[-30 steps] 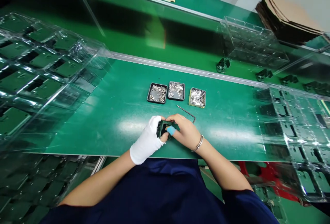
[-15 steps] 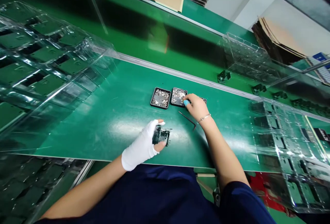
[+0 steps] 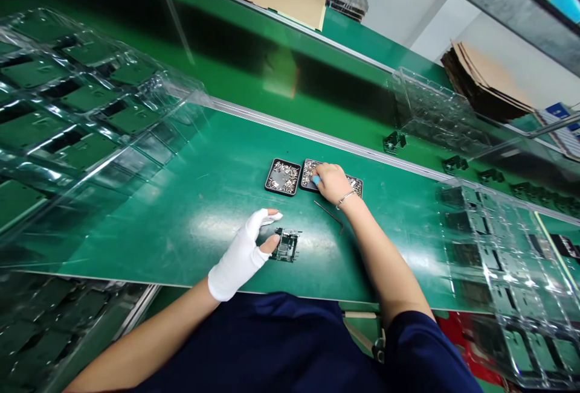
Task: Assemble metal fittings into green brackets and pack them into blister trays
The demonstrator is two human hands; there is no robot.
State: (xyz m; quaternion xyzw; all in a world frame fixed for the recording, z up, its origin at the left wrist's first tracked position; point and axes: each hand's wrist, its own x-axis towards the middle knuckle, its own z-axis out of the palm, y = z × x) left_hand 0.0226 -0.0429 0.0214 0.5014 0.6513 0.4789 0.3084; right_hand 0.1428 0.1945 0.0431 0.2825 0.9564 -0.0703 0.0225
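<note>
A small dark green circuit-board assembly with metal parts lies on the bench near its front edge. My left hand, in a white glove with bare thumb tip and fingertip, is just left of it, thumb and fingers apart, the thumb tip at the assembly's edge. My right hand, bare with a blue cover on one finger, reaches into the middle black tray of small shiny metal parts. Its fingers are drawn together, and whatever they pinch is hidden. Below that hand lies a thin dark L-shaped hex key.
Another small-parts tray sits to the left, and a third tray is partly behind my right hand. Clear plastic trays with green boards stand left and right. A metal rail crosses behind, with several assemblies beyond.
My left hand has loosened from the assembly and shifted left, leaving it lying on the bench. My right hand has moved slightly left, deeper over the middle tray.
</note>
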